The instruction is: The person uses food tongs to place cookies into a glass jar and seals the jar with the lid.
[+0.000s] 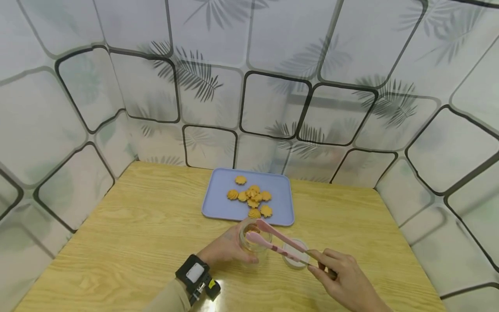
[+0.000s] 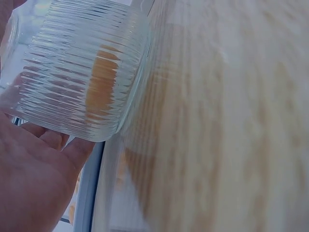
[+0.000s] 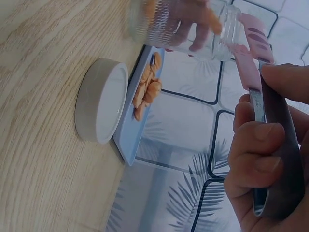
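My left hand (image 1: 226, 248) holds a clear ribbed glass jar (image 2: 72, 63) just above the table or on it, fingers and thumb around its side; which of the two I cannot tell. At the jar's bottom lies a golden cookie (image 2: 102, 82), and another cookie (image 3: 213, 20) shows inside near the mouth. With its fingers and thumb, my right hand (image 1: 345, 273) grips metal tongs (image 1: 286, 239) with pink tips. Those tips are spread apart at the jar's mouth, with nothing seen between them.
Behind the jar, a blue tray (image 1: 220, 177) carries several golden cookies (image 1: 253, 195). A white round lid (image 3: 102, 101) lies on the wooden table (image 1: 136, 225), right of the jar and below the tongs. Patterned curtains (image 1: 212, 99) enclose the table's back and sides.
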`<state>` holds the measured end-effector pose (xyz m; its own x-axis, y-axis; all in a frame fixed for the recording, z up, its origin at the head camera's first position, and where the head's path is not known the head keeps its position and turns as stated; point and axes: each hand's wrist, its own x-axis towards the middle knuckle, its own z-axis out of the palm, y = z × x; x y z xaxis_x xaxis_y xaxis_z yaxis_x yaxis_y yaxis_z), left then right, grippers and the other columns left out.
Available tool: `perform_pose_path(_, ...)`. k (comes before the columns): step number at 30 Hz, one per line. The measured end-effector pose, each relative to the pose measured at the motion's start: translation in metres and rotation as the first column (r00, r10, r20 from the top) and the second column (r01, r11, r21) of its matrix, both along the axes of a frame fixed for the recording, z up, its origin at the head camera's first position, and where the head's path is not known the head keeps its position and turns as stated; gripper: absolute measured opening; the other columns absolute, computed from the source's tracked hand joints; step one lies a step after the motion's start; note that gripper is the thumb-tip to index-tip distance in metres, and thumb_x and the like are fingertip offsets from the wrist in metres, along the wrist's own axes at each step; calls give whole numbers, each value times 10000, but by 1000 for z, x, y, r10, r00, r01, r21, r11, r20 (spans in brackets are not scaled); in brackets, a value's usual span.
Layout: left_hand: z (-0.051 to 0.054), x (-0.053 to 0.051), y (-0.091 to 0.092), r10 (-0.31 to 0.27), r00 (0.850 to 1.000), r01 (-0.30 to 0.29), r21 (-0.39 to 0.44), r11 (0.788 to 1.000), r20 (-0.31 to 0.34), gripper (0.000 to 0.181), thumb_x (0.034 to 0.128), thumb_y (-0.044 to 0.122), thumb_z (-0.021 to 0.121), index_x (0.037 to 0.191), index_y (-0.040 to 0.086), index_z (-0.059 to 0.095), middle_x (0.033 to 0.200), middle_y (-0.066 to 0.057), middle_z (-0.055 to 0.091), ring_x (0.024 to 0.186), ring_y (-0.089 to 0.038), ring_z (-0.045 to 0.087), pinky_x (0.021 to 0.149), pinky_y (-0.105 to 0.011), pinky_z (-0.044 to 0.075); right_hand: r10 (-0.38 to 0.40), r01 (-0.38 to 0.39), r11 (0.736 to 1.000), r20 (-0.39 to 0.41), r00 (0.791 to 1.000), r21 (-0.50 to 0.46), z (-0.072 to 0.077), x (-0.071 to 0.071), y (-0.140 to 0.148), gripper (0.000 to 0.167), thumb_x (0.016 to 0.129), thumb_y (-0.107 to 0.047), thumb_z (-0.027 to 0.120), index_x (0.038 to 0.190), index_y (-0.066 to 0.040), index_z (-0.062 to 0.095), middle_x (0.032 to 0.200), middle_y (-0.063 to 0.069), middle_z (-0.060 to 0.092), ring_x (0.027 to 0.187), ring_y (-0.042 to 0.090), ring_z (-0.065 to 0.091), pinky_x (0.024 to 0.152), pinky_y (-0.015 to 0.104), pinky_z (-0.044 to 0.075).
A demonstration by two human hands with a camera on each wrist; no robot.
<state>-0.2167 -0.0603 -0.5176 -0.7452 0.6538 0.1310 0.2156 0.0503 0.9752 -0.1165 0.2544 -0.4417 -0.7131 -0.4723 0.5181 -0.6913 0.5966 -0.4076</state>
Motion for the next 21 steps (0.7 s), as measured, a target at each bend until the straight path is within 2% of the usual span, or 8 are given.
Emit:
perform_pose_path(6,3,1,0,12,1000,-12,-20,1000,14,862,730,143,909,1441,338,462,1425,-156,540,1270,-228,539,1030,-368,479,-6,6,1000,12,1000,-10,-1,1,-1,342,832,26,779,1166,-42,750,755,-209,516,547,-140,337,469,42,304)
perform_pose_path(7,3,1,1,-14,1000,14,7,1000,19,869,742,117,894,1464,312,451,1446,-138,537,1302,-229,525,1058,-377,462,0,0,1000,18,1000,-19,-1,1,-1,342,834,30,776,1168,-40,747,757,-204,526,549,-138,341,468,45,310)
perform_pose_path(12,1,1,1,-7,1000,7,1,1000,13,868,736,113,897,1463,266,449,1406,-61,563,1304,-223,528,1097,-398,441,-17,24,997,84,996,-77,-1,-4,2,316,859,33,760,1163,-50,745,733,-175,539,544,-118,328,438,97,335)
perform_pose_path(14,0,2,0,25,1000,-25,-36,999,3,864,726,142,911,1453,252,457,1379,-81,563,1280,-239,536,1078,-412,458,-68,77,994,98,993,-81,-1,-8,5,292,870,18,758,1152,-53,750,718,-169,523,539,-103,313,427,126,335)
perform_pose_path(17,0,1,0,32,999,-33,-47,998,-8,866,733,159,910,1466,219,454,1385,-149,553,1293,-270,518,1070,-440,460,-172,178,983,96,980,-51,-3,-16,9,267,877,-16,767,1142,-46,756,711,-164,513,530,-68,314,437,161,340)
perform_pose_path(21,0,1,-1,26,1000,-26,-35,999,-13,867,733,154,910,1469,231,458,1396,-164,550,1295,-282,517,1070,-428,467,-285,284,958,98,953,25,-10,-31,10,281,877,-68,786,1155,-41,755,742,-152,564,566,-31,384,520,191,403)
